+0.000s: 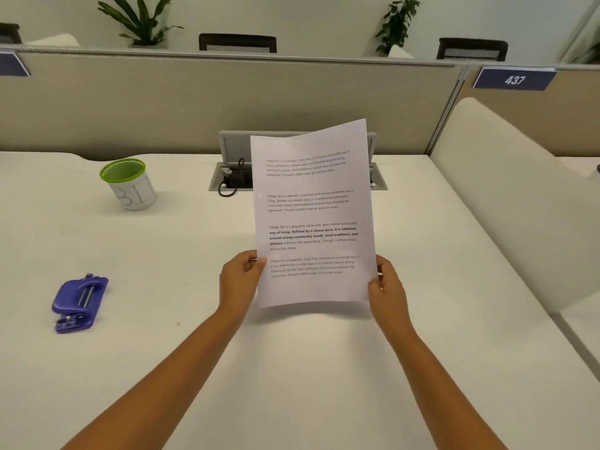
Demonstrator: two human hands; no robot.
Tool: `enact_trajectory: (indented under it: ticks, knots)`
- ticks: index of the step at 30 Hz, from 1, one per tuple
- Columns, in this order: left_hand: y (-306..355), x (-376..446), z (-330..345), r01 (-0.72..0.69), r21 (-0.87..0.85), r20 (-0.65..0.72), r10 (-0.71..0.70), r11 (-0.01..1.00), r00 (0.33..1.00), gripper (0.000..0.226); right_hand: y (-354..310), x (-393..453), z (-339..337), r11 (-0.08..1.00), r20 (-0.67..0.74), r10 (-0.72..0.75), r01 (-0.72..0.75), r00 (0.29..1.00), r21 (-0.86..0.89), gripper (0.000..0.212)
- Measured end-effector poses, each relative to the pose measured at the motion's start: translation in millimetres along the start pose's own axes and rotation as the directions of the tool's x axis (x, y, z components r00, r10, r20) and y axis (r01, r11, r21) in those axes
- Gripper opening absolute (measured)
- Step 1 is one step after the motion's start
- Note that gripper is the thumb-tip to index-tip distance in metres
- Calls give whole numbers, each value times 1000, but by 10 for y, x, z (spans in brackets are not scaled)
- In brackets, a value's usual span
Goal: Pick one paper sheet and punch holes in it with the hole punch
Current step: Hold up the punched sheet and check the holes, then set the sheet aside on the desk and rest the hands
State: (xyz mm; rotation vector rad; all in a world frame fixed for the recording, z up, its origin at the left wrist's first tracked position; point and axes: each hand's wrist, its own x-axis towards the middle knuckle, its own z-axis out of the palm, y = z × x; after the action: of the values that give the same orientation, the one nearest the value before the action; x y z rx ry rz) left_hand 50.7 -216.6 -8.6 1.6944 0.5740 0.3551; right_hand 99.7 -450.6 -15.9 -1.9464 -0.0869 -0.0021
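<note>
Paper sheet (313, 216) held up off the worktop (292, 368), near upright, printed face toward the person; four blocks of text on it, the third partly bold; top edge slightly waved, upper right corner higher than the left; left hand (240, 280) pinches the lower left edge, thumb on the front, fingers behind; right hand (386, 289) pinches the lower right edge the same way; both hands closed on the sheet, both forearms bare and reaching in from the near side; a soft shadow lies on the worktop just under the sheet's bottom edge. Hole punch (79, 303), blue-purple, lies on the worktop well apart to the left of the hands, untouched, its lever end toward the near side. Cup (128, 185), white with a green rim and lettering on its side, stands upright farther back on the left. Cable box (227, 175) set into the worktop behind the sheet, lid raised, a dark cable looped in it; partly hidden by the paper. Grey partition (162, 102) runs along the back of the worktop; a blue sign (514, 80) reading 437 at upper right; two plants (139, 17) and dark chair backs (237, 43) beyond the partition.
</note>
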Motion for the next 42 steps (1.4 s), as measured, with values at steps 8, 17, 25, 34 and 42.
enact_trajectory:
  ticks: [8,17,25,34,42]
  knots:
    - [228,22,1085,21,58,170,-31,998,985,32,311,390,-803,984,-207,110,-136,972,-116,56]
    - [327,119,1974,59,83,236,-77,995,969,38,773,711,-1432,948,-338,221,-283,915,-147,56]
    - [236,55,2310,64,191,314,-123,979,941,37,958,864,-1639,936,-372,239,-315,897,-159,49]
    - [156,187,1854,-197,401,271,90,895,958,30,809,766,-1549,855,-415,-6,-210,910,-473,44]
    - [17,255,885,-351,642,216,279,681,936,44,518,592,-954,846,-253,-65,-81,965,-527,47]
